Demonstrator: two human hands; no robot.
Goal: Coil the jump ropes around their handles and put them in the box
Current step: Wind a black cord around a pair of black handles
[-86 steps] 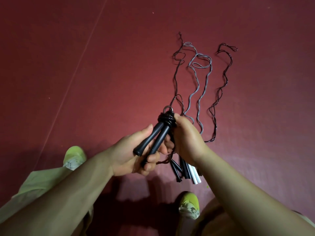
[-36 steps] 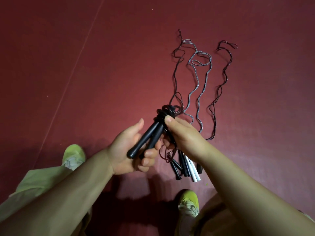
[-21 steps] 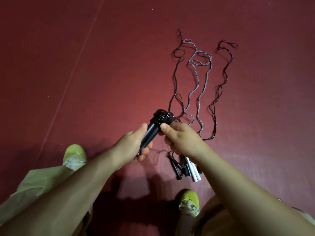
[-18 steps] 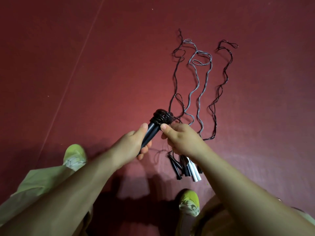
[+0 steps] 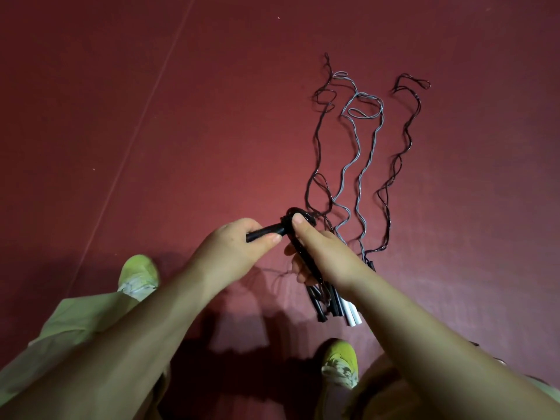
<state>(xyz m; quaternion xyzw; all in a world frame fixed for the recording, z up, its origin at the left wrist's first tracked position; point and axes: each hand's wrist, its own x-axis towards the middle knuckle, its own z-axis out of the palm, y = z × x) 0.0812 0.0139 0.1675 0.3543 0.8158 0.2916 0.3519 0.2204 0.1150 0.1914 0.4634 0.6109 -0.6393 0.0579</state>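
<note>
My left hand (image 5: 231,250) grips the black handles (image 5: 266,231) of a jump rope whose cord is coiled near their top end. My right hand (image 5: 321,250) grips that black cord (image 5: 298,241), thumb pressed at the coil, with a strand running down through its fingers. On the red floor beyond lie several uncoiled ropes: a grey rope (image 5: 360,153) in the middle and dark ropes (image 5: 400,153) on either side. Their black and white handles (image 5: 333,304) lie bunched just under my right wrist. No box shows in view.
The red floor (image 5: 181,116) spreads all around, with a faint seam line running diagonally at the left. My two yellow-green shoes (image 5: 138,274) (image 5: 339,363) and light green trousers stand at the bottom of the view.
The handles have swung from upright toward horizontal in my left hand. My right hand has shifted over the coil and now holds a strand running down from it.
</note>
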